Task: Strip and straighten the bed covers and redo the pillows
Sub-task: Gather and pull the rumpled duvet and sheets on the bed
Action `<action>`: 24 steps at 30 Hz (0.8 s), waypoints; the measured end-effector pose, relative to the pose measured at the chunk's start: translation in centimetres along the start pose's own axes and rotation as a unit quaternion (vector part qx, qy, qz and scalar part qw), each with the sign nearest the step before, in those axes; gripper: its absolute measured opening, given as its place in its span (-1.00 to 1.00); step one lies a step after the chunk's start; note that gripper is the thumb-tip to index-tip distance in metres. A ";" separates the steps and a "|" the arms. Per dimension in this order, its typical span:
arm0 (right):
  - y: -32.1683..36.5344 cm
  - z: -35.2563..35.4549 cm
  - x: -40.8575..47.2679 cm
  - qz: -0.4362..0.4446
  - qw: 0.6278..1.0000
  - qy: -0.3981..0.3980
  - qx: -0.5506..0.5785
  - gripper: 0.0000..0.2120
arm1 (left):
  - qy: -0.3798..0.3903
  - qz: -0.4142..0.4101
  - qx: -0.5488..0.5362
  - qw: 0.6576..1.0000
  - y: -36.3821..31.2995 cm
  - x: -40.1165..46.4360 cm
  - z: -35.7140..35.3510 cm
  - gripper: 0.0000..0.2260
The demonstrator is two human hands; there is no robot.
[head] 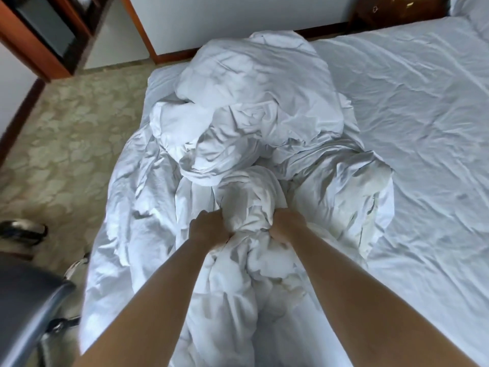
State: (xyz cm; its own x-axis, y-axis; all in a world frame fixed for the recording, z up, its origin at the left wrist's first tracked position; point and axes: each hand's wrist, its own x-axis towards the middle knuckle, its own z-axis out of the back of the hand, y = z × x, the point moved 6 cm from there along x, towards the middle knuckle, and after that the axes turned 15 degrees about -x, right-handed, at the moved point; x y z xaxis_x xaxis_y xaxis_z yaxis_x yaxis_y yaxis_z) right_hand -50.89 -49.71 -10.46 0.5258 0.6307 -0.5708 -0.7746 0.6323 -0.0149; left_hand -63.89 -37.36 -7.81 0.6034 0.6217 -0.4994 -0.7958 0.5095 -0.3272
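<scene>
**Both hands bunched on the duvet, bulk lying ahead**

The crumpled white fabric duvet [251, 144] lies heaped on the white-sheeted bed [423, 115], its long axis running away from the person; the left hand [210, 230] and right hand [287, 229] each clench a fistful at its near neck, equally close; a pull would likely come toward the body.

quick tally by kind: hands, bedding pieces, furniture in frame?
Hands: 2, left hand and right hand, both gripping the duvet
Bedding: 3, duvet, sheet, pillow
Furniture: 3, bed, chair, cabinet
Total: 8
</scene>
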 end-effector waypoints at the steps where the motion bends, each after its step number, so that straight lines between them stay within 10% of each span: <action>1: 0.0 0.0 -0.8 -0.001 1.000 -0.013 -0.005 -0.71 | -0.019 -0.021 0.013 1.000 -0.4 -0.9 0.0 -0.67; 12: 0.1 -0.5 -10.8 0.006 0.992 -0.071 0.101 -0.51 | -0.040 -0.062 -0.006 0.997 -1.5 -11.7 -0.5 -0.65; 24: -1.4 -6.8 -26.5 0.056 0.993 -0.086 -0.053 -0.68 | -0.032 -0.078 -0.006 0.996 -1.4 -26.7 -6.7 -0.49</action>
State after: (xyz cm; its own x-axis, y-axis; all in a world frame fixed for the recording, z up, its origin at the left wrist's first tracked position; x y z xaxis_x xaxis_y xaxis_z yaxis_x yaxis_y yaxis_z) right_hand -66.17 -70.35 -0.89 0.4804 0.7674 -0.4247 -0.8589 0.5096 -0.0509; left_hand -79.25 -58.69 0.57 0.7212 0.5721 -0.3906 -0.6927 0.5960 -0.4061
